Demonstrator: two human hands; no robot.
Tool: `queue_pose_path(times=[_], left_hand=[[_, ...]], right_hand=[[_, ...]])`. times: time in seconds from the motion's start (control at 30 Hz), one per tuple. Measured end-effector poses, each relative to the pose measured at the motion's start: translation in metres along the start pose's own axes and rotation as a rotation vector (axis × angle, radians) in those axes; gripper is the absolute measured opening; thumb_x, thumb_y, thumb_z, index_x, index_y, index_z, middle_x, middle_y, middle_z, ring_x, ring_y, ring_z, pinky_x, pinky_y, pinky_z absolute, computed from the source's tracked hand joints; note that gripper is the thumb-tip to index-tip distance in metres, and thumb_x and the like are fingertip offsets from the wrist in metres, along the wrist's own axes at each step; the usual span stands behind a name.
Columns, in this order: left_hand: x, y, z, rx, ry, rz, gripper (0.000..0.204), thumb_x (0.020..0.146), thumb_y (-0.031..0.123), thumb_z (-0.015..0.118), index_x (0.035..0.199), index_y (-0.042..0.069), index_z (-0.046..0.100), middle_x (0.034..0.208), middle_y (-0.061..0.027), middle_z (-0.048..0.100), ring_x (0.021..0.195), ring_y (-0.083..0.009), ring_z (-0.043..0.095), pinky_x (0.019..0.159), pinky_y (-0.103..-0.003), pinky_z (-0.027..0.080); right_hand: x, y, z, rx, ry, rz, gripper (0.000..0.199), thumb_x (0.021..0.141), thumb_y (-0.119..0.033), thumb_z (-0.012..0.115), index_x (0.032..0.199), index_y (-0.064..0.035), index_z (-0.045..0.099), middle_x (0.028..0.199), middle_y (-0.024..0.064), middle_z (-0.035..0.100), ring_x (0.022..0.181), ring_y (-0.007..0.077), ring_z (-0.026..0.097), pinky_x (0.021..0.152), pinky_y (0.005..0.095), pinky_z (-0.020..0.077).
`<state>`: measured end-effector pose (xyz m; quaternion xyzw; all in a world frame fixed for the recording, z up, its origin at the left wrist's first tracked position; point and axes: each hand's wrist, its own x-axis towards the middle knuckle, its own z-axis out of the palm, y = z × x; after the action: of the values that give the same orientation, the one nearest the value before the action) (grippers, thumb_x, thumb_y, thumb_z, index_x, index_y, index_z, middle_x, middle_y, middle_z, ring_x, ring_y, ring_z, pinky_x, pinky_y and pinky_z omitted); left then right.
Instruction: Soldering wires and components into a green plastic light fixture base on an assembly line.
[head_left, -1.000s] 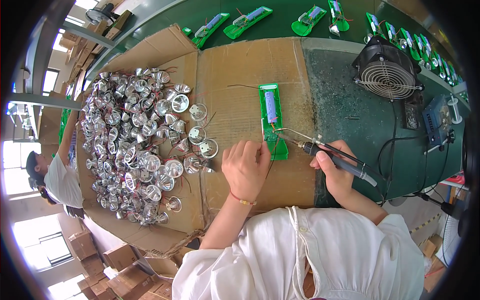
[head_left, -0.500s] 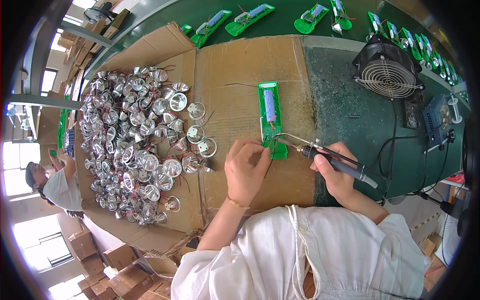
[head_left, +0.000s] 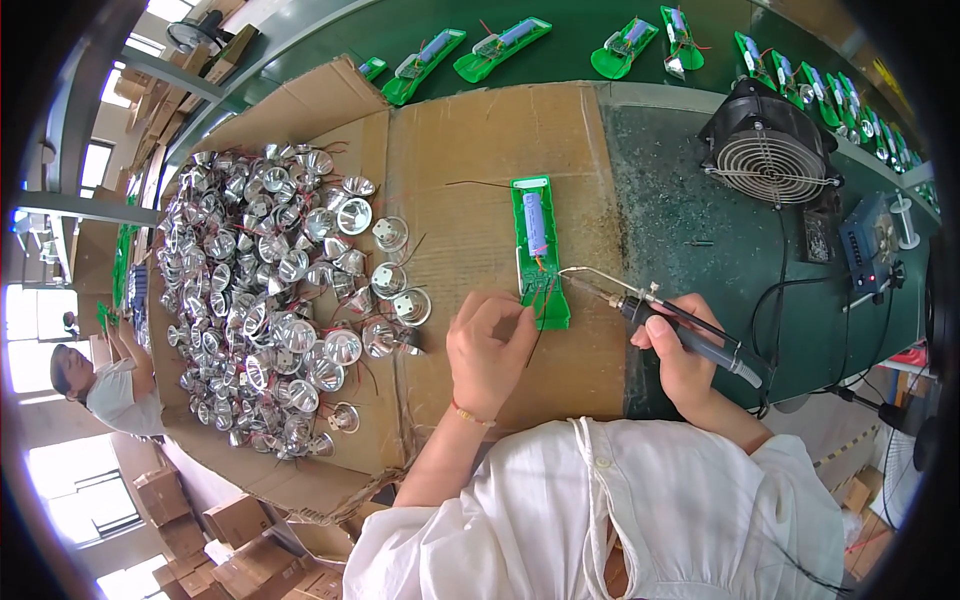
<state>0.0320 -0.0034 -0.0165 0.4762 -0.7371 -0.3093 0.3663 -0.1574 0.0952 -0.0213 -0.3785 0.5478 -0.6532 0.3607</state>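
Note:
An open green plastic housing (head_left: 553,318) lies lengthwise on the cardboard sheet, with a lavender cylindrical battery cell (head_left: 535,224) in its upper half. Thin wires and a small circuit board (head_left: 540,284) sit below the cell. My left hand (head_left: 487,348) is closed at the housing's lower left, thumb and forefinger pinching a thin dark wire (head_left: 541,332). In my right hand (head_left: 684,362) is a soldering iron (head_left: 708,346), gripped like a pen. A thin metal feed tube (head_left: 610,277) runs along the iron, its end beside the board. The iron's tip is just right of the board.
A cardboard box (head_left: 300,105) full of silver reflector cups (head_left: 295,265) stands left. Several green housings (head_left: 500,48) line the far side. A black fan (head_left: 765,150) and a blue soldering station (head_left: 865,245) with cables stand right. Another person (head_left: 110,380) works at far left.
My right hand has drawn the soldering iron slightly right, its tip farther from the board. My left hand keeps its pinch. The whole view has shifted a little.

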Motion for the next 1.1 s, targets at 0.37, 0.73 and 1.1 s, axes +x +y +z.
queue_pose_path(times=[0.37, 0.73, 1.1], left_hand=[[0.002, 0.005, -0.002, 0.021, -0.010, -0.044, 0.007, 0.071, 0.003, 0.068, 0.072, 0.002, 0.061, 0.079, -0.0095, 0.061, 0.066, -0.0228, 0.060, 0.055, -0.030, 0.047], [0.013, -0.004, -0.013, 0.104, -0.251, -0.270, 0.013, 0.075, 0.012, 0.066, 0.080, 0.000, 0.066, 0.063, -0.0076, 0.066, 0.056, -0.0118, 0.063, 0.056, -0.024, 0.050], [0.290, 0.006, 0.107, 0.560, -0.218, 0.024, 0.016, 0.073, 0.022, 0.062, 0.078, 0.010, 0.070, 0.078, -0.0134, 0.066, 0.074, -0.0304, 0.064, 0.066, -0.039, 0.051]], right_hand=[[0.002, 0.005, -0.006, 0.001, -0.020, 0.004, 0.015, 0.085, -0.009, 0.061, 0.089, 0.0027, 0.052, 0.071, 0.0101, 0.061, 0.062, 0.0124, 0.060, 0.057, 0.0253, 0.0499], [0.010, 0.003, -0.052, -0.109, 0.148, -0.023, 0.016, 0.084, -0.009, 0.061, 0.089, 0.0028, 0.052, 0.070, 0.0105, 0.062, 0.061, 0.0112, 0.059, 0.057, 0.0242, 0.0484], [0.021, 0.015, -0.058, -0.115, 0.221, 0.094, 0.016, 0.080, -0.010, 0.066, 0.086, -0.0007, 0.055, 0.067, 0.0054, 0.064, 0.061, 0.0080, 0.060, 0.055, 0.0232, 0.0478]])
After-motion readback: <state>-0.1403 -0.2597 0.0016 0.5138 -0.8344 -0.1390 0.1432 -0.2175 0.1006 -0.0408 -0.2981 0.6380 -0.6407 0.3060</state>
